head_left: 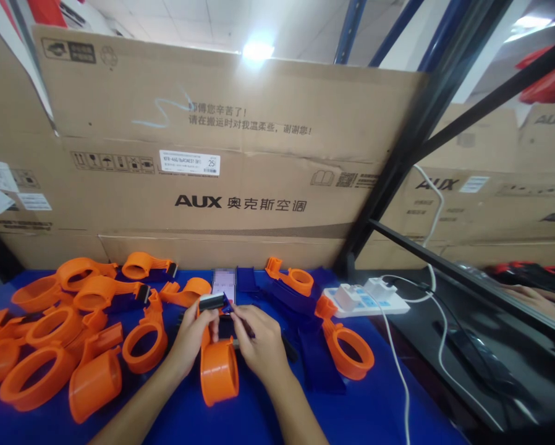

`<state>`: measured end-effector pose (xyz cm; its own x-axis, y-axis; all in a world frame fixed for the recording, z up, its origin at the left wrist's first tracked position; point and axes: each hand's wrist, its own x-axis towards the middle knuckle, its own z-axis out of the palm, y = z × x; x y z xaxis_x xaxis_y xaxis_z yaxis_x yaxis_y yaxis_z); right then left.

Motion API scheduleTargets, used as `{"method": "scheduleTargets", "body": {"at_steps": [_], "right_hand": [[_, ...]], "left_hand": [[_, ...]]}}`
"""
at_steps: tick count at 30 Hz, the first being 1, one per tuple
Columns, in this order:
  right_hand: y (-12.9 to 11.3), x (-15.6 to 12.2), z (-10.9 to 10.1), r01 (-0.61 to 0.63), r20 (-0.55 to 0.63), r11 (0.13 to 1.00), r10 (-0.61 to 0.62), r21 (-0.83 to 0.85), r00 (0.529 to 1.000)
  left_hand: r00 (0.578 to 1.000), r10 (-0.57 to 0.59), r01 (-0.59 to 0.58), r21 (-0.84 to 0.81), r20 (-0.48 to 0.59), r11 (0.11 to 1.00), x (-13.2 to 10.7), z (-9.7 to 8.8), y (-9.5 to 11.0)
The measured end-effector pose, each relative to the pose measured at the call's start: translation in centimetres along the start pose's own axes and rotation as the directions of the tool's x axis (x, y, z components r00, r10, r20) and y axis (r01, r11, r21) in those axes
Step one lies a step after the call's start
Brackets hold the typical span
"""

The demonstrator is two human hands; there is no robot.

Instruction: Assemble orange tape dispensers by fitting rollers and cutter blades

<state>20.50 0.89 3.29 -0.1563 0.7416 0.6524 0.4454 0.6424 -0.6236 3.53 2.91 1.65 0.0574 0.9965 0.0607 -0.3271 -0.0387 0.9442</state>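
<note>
Blue cloth (374,414) covers the table, and big brown boxes stand up behind it. One orange tape holder (219,372) is in front of the person, near the middle of the table. Its round part hangs down below the hands, and a black strip (211,302) sits at its top end. The left hand (190,340) grips this holder near the top, with its fingers curled around it. The right hand (260,337) is just beside it, thumb and finger close together at a small blue piece (227,303). I cannot tell if they pinch that piece.

Just behind the hands lies a phone (224,285). To the right are dark blue strips (321,361) and two more orange holders (332,339). Lots of other orange holders lie in a messy bunch (94,384) on the left side. Near the right edge of the cloth is a white power strip (398,303) with plugs and white cords. Past it is a black table (423,337). At the far right, another person's hand (525,303) shows.

The big box (240,167) at the back says AUX.
</note>
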Motion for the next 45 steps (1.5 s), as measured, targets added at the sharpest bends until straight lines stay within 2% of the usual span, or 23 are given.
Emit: {"method": "scheduleTargets", "body": {"at_steps": [7, 18, 27, 45], "right_hand": [[0.4, -0.1, 0.2, 0.055, 0.005, 0.995, -0.054, -0.089, 0.999], [0.0, -0.2, 0.5, -0.073, -0.035, 0.997, 0.074, 0.009, 0.997], [0.0, -0.2, -0.2, -0.104, -0.011, 0.995, 0.104, -0.005, 0.994], [-0.7, 0.3, -0.8, -0.038, 0.0, 0.999, 0.038, 0.033, 0.999]], "left_hand": [[0.997, -0.076, 0.075, -0.086, -0.002, 0.993, -0.2, 0.2, -0.2], [0.99, -0.139, 0.137, -0.164, -0.002, 0.977, -0.6, 0.7, -0.1], [0.989, -0.149, 0.148, -0.175, 0.007, 0.973, -0.9, 1.1, 0.8], [0.964, -0.257, 0.264, -0.125, 0.073, 0.956, -0.5, 0.4, 1.1]]}}
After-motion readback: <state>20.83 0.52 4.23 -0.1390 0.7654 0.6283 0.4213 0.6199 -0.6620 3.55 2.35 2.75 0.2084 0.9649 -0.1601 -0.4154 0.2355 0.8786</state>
